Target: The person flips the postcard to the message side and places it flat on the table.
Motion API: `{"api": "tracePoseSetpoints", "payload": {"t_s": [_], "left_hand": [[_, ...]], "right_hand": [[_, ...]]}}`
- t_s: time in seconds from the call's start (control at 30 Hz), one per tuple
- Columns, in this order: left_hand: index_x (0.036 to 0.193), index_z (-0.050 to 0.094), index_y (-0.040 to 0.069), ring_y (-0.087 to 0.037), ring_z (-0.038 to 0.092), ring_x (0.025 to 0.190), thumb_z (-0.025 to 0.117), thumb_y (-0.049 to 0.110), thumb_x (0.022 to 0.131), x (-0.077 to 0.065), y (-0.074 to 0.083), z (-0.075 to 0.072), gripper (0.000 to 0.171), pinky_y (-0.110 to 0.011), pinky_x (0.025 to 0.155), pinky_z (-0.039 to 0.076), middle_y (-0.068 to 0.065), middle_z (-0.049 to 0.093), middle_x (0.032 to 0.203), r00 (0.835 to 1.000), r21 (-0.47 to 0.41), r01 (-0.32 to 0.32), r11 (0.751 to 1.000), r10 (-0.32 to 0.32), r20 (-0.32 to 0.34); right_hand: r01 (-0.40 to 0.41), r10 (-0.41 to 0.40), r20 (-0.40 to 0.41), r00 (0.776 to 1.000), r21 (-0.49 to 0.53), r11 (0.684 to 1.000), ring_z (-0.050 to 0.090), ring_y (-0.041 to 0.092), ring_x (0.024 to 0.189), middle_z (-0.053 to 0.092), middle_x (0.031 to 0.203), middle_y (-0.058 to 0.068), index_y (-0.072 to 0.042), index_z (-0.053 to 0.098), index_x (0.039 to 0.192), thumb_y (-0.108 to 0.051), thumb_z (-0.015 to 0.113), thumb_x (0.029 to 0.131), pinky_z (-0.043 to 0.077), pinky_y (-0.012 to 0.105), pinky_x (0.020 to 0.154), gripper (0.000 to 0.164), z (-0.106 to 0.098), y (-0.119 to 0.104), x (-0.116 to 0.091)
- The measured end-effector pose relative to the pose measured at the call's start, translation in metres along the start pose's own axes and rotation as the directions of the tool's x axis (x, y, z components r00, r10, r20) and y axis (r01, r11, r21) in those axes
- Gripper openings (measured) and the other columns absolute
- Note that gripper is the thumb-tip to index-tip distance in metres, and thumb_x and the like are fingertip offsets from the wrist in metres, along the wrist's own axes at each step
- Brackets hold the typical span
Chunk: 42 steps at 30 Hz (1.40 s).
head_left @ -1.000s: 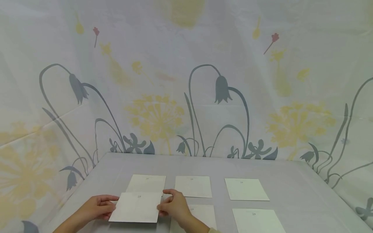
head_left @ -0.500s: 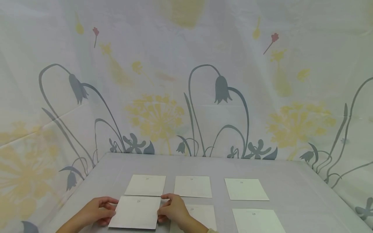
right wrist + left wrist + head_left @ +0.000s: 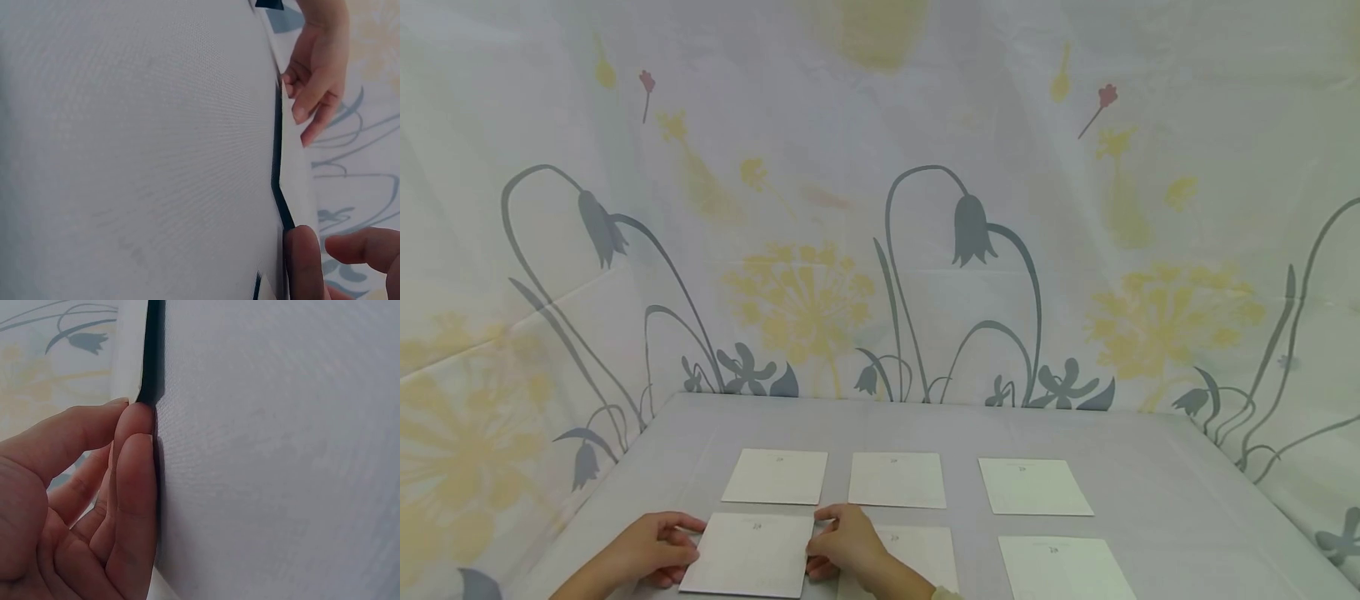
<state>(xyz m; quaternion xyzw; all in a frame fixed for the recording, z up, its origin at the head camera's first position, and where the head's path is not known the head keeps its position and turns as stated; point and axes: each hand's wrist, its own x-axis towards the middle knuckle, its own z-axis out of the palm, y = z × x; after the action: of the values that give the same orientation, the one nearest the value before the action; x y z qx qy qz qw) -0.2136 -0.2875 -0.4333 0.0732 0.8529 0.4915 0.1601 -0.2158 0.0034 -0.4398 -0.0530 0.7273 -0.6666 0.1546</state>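
A white card (image 3: 745, 554) with a small dark mark near its far edge lies between my hands at the front left, on the tabletop or just above it; I cannot tell which. My left hand (image 3: 655, 550) holds its left edge. In the left wrist view the thumb (image 3: 94, 419) meets the card's corner (image 3: 135, 381), with fingers below. At the right edge is my right hand (image 3: 846, 542), its fingers at the far corner and side. One fingertip (image 3: 304, 244) touches the card's edge in the right wrist view. My right hand partly covers another white card (image 3: 925, 554).
Behind stand a left rear card (image 3: 775, 477), a middle rear card (image 3: 897, 481) and a right rear card (image 3: 1033, 487). A front right card (image 3: 1063, 567) runs off the lower frame edge. A flower-print cloth (image 3: 880, 292) hangs behind the grey table (image 3: 1135, 467).
Both hands have lowered the white card and drawn it towards me. It overlapped the left rear card in view; now a strip of table shows between them.
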Motion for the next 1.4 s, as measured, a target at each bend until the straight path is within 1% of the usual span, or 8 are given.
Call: {"api": "tracePoseSetpoints", "payload": {"t_s": [0.2, 0.5, 0.67, 0.8, 0.93, 1.03, 1.23, 1.4], "left_hand": [[0.111, 0.052, -0.015, -0.015, 0.058, 0.059, 0.07, 0.009, 0.08, -0.001, 0.0, 0.0, 0.043, -0.029, 0.052, 0.052, -0.002, 0.059, 0.074, 1.0, -0.01, 0.002, 1.0, -0.002, 0.005], [0.111, 0.052, -0.014, -0.015, 0.058, 0.06, 0.07, 0.006, 0.08, -0.001, -0.002, 0.001, 0.041, -0.03, 0.053, 0.052, -0.003, 0.058, 0.074, 1.0, -0.035, 0.011, 0.999, -0.011, 0.0], [0.112, 0.051, -0.014, -0.016, 0.059, 0.061, 0.07, 0.007, 0.08, -0.001, -0.003, 0.0, 0.042, -0.03, 0.054, 0.052, -0.003, 0.059, 0.074, 1.0, -0.047, 0.004, 0.999, -0.004, 0.009], [0.112, 0.05, -0.015, -0.016, 0.058, 0.061, 0.069, 0.005, 0.08, -0.001, -0.001, 0.0, 0.042, -0.03, 0.053, 0.052, -0.003, 0.058, 0.075, 1.0, -0.036, -0.006, 0.999, 0.006, -0.006], [0.113, 0.051, -0.012, -0.018, 0.058, 0.061, 0.068, 0.006, 0.08, 0.0, 0.007, 0.0, 0.041, -0.031, 0.053, 0.051, -0.003, 0.059, 0.077, 0.998, 0.004, 0.011, 1.0, -0.011, -0.066], [0.116, 0.053, -0.009, -0.019, 0.059, 0.063, 0.069, 0.011, 0.081, 0.003, 0.017, 0.002, 0.043, -0.032, 0.054, 0.052, -0.003, 0.06, 0.08, 0.994, 0.011, 0.016, 1.0, -0.015, -0.107], [0.121, 0.051, -0.008, -0.023, 0.064, 0.069, 0.07, 0.016, 0.083, 0.011, 0.043, 0.014, 0.049, -0.035, 0.057, 0.054, -0.005, 0.061, 0.085, 0.993, -0.043, -0.069, 0.997, 0.065, -0.097], [0.122, 0.051, -0.006, -0.024, 0.064, 0.07, 0.071, 0.017, 0.083, 0.018, 0.061, 0.029, 0.049, -0.035, 0.059, 0.055, -0.006, 0.061, 0.085, 0.992, -0.082, -0.104, 0.991, 0.096, -0.087]], "right_hand": [[-0.018, 0.018, 0.002, 1.0, -0.001, 1.0, 0.064, 0.022, 0.053, 0.06, 0.07, 0.013, 0.013, 0.052, 0.112, 0.012, 0.061, 0.074, 0.054, 0.028, 0.048, 0.04, 0.001, 0.002, 0.0], [-0.03, 0.03, 0.014, 0.999, 0.007, 1.0, 0.059, 0.014, 0.046, 0.063, 0.068, 0.014, 0.014, 0.051, 0.113, 0.013, 0.062, 0.073, 0.054, 0.029, 0.048, 0.041, 0.001, 0.002, 0.0], [-0.028, 0.028, 0.006, 1.0, 0.001, 1.0, 0.059, 0.013, 0.045, 0.063, 0.067, 0.014, 0.013, 0.052, 0.113, 0.013, 0.062, 0.073, 0.054, 0.028, 0.048, 0.041, 0.0, 0.004, 0.0], [-0.009, 0.009, -0.006, 1.0, -0.018, 1.0, 0.062, 0.016, 0.047, 0.06, 0.07, 0.011, 0.011, 0.054, 0.112, 0.012, 0.062, 0.072, 0.053, 0.026, 0.048, 0.041, -0.001, 0.001, -0.001], [0.039, -0.039, -0.006, 0.999, -0.013, 0.999, 0.064, 0.021, 0.053, 0.058, 0.071, 0.009, 0.012, 0.054, 0.113, 0.013, 0.06, 0.071, 0.054, 0.028, 0.05, 0.042, -0.005, -0.007, -0.003], [0.06, -0.06, 0.008, 0.998, 0.015, 0.998, 0.064, 0.021, 0.056, 0.058, 0.071, 0.008, 0.013, 0.052, 0.116, 0.013, 0.059, 0.073, 0.055, 0.031, 0.053, 0.044, -0.01, -0.014, -0.006], [0.081, -0.081, 0.012, 0.997, 0.045, 0.996, 0.062, 0.017, 0.059, 0.057, 0.074, 0.011, 0.013, 0.05, 0.121, 0.009, 0.059, 0.076, 0.056, 0.032, 0.057, 0.046, -0.022, -0.024, -0.009], [0.098, -0.099, 0.002, 0.995, 0.067, 0.993, 0.062, 0.017, 0.061, 0.057, 0.076, 0.011, 0.012, 0.049, 0.122, 0.009, 0.06, 0.076, 0.056, 0.032, 0.058, 0.048, -0.033, -0.028, -0.011]]}}
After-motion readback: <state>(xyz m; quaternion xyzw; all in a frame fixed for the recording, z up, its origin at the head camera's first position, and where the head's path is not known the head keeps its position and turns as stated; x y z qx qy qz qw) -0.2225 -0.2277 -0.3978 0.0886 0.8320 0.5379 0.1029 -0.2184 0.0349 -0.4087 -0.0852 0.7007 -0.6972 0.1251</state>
